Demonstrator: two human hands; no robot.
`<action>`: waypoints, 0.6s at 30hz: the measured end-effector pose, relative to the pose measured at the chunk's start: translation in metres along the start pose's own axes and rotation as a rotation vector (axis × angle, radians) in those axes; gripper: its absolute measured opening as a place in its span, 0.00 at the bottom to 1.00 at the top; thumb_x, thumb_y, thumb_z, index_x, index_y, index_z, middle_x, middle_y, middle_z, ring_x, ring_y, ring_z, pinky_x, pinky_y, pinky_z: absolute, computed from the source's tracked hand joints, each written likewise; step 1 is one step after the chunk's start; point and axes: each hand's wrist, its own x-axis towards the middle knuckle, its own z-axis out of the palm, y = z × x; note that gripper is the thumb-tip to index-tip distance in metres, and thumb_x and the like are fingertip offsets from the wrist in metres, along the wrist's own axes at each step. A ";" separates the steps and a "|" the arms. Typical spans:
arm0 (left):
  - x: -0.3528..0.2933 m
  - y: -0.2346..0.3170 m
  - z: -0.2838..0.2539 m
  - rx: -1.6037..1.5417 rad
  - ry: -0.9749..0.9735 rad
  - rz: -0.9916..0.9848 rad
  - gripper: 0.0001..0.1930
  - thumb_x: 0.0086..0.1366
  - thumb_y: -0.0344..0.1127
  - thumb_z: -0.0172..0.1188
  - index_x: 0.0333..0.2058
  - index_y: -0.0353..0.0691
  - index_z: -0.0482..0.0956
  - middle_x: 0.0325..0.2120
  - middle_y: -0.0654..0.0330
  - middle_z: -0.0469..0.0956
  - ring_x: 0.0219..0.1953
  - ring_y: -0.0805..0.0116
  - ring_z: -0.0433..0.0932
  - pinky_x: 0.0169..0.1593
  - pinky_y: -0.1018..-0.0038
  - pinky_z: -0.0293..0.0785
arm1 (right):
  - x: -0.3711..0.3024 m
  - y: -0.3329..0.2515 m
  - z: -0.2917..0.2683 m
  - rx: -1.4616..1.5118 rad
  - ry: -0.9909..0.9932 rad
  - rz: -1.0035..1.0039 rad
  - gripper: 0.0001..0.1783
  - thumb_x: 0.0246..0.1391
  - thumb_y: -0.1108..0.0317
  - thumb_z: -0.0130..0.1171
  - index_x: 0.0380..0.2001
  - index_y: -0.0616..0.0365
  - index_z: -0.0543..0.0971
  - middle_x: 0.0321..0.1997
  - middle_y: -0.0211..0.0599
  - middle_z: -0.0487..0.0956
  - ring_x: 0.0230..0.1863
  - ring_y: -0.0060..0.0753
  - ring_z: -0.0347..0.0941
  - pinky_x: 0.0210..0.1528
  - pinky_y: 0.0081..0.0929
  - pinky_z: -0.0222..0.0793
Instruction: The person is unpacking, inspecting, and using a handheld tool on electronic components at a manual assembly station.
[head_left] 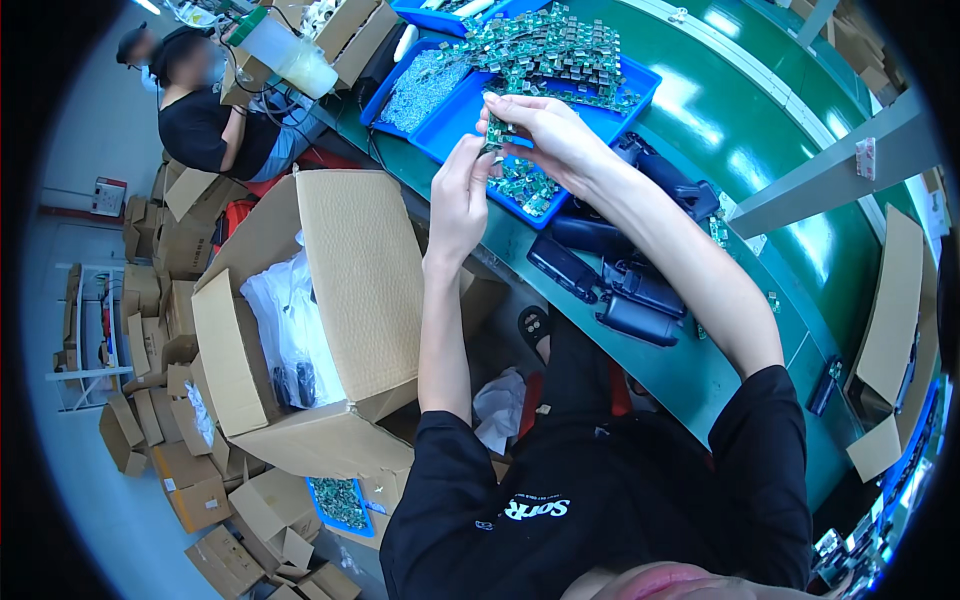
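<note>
My left hand (459,203) and my right hand (553,132) meet above a blue tray (436,140) at the bench edge. Between them is a small strip of green circuit boards (497,130), pinched by the fingers of both hands. Right behind my hands, a large heap of green circuit boards (555,50) fills the far part of the tray. Loose small boards (525,188) lie in its near part, below my right wrist. The fingers partly cover the strip, so its lower end is hard to make out.
Several black plastic housings (640,318) lie on the green bench (735,345) under my right forearm. Left of the heap, a blue tray holds small shiny parts (425,92). An open cardboard box (365,275) with plastic bags stands by my left arm. A person (205,115) sits at the far left.
</note>
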 end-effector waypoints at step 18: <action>0.001 0.044 -0.021 0.648 -0.154 0.343 0.07 0.70 0.33 0.52 0.40 0.34 0.73 0.31 0.55 0.71 0.37 0.57 0.73 0.41 0.67 0.70 | -0.006 -0.017 -0.031 -0.345 -0.195 0.113 0.14 0.64 0.58 0.56 0.33 0.57 0.80 0.24 0.22 0.73 0.26 0.14 0.68 0.29 0.14 0.63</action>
